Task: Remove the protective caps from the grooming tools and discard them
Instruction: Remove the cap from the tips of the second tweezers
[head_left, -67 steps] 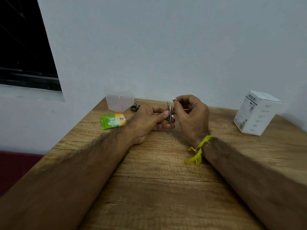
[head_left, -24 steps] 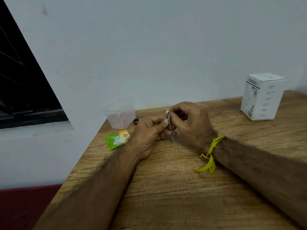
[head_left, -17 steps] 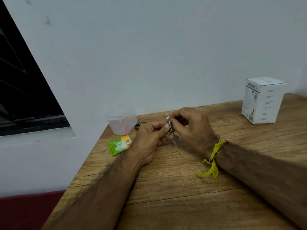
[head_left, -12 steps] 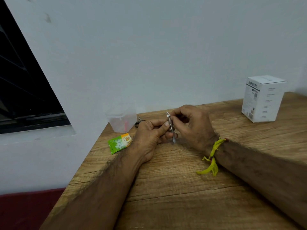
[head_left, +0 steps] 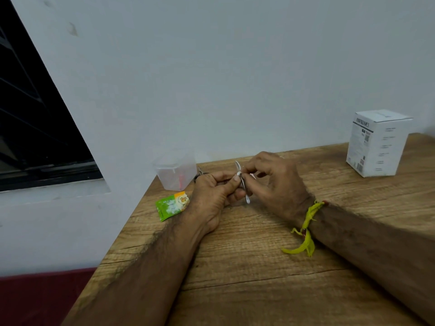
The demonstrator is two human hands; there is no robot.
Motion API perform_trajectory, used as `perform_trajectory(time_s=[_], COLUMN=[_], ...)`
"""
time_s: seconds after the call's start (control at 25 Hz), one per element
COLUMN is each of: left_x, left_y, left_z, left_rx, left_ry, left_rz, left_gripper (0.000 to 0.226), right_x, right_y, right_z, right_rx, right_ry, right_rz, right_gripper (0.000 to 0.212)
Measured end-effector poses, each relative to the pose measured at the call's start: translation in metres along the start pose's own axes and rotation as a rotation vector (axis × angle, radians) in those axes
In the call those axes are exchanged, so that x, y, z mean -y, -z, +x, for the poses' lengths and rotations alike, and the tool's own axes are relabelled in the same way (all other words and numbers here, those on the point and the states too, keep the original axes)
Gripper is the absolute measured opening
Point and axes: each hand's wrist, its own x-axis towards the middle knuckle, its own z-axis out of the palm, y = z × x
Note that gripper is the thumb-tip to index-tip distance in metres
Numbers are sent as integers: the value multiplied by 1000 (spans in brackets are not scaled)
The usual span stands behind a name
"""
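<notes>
My left hand (head_left: 215,191) pinches a thin metal grooming tool (head_left: 243,187) between thumb and fingers, holding it nearly upright above the wooden table (head_left: 259,267). A small white cap (head_left: 247,200) sits on its lower tip. My right hand (head_left: 275,182) meets the tool's upper part, fingertips pinching a small white cap (head_left: 238,166) at the top. A dark metal tool (head_left: 200,172) lies by the wall behind my left hand, mostly hidden.
A clear plastic container (head_left: 175,171) with something red inside stands at the table's back left corner. A green sachet (head_left: 171,205) lies in front of it. A white box (head_left: 379,142) stands at the back right. The table's left edge drops off beside the wall.
The hands stay together on the tool. My right fingertips have shifted at its top, and the white piece there now sticks out more. The camera has shifted slightly.
</notes>
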Motion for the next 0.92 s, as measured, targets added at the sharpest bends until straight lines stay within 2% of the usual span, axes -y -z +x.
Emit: perform_trajectory(time_s=[0.68, 0.92], left_x=[0, 0], left_y=[1, 1], left_z=[2, 4], left_rx=[-43, -61], left_ry=[-13, -20], left_rz=[-90, -30], left_gripper=[12, 9], right_x=[3, 4], right_y=[2, 2], right_z=[-1, -1], right_rx=[39, 40], right_ry=[33, 50], right_rz=[-83, -132], right_gripper=[8, 11])
